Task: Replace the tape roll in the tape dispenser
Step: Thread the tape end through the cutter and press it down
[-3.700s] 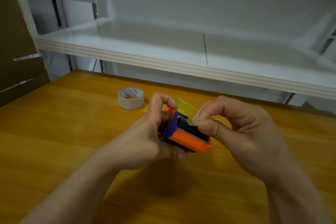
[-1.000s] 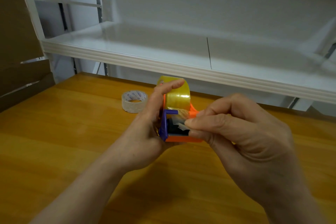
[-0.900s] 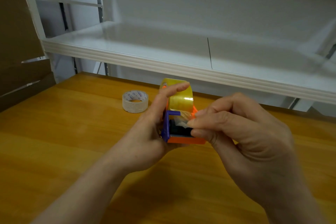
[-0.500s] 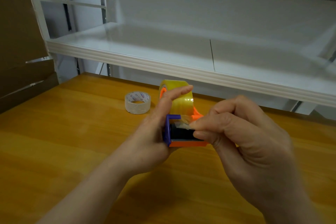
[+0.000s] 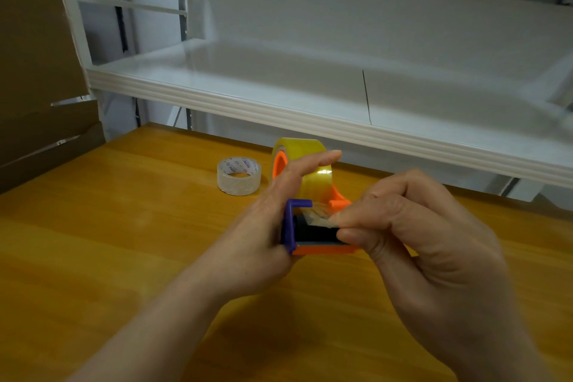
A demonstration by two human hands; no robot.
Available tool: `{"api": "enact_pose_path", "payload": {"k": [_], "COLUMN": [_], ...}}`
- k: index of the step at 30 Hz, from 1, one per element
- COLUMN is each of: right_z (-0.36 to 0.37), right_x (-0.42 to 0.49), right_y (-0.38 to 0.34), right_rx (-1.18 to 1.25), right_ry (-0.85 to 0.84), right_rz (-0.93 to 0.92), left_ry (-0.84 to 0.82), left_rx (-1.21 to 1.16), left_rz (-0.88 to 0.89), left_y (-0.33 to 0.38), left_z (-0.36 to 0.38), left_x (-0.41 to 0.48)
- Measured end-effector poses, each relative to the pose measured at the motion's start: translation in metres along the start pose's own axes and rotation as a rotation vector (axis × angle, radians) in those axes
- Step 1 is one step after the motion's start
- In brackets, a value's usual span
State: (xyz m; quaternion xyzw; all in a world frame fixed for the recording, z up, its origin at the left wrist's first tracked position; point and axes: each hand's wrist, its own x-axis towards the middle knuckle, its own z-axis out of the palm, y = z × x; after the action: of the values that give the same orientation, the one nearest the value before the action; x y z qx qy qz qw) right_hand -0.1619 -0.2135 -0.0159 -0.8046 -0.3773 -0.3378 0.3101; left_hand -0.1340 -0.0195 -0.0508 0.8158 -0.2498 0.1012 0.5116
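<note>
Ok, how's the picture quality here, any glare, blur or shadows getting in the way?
Head view: a glare spot sits on the yellow tape roll; the right hand looks slightly blurred at its edges; the left hand and arm cast a soft shadow on the wooden table.

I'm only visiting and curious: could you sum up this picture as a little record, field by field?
Setting: wooden table below a white shelf
Tool: orange and purple dispenser
Loaded: yellow roll sits on the dispenser's hub
Holding: left hand grips the dispenser, one finger across the yellow roll
Working: right hand pinches the tape end at the dispenser's front
Spare: clear roll lies flat on the table, apart from both hands
Stage: roll mounted; the tape end is probably being threaded
</note>
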Motion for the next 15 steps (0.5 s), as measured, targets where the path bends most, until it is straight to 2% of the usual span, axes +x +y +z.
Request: {"api": "enact_pose_path", "payload": {"k": [4,15], "right_z": [-0.001,-0.0003], "right_x": [-0.0002,0.0035], "right_y": [-0.0007,-0.0046], "right_rx": [-0.001,-0.013], "right_ry": [-0.023,-0.014], "right_rz": [0.012,0.001], "left_ry": [0.017,-0.025], "left_rx": [0.051,-0.084], "left_rz": [-0.007,-0.043], "left_y": [0.0017,-0.0025], "left_z": [0.0008,0.0006], "left_x": [0.0007,0.0028]}}
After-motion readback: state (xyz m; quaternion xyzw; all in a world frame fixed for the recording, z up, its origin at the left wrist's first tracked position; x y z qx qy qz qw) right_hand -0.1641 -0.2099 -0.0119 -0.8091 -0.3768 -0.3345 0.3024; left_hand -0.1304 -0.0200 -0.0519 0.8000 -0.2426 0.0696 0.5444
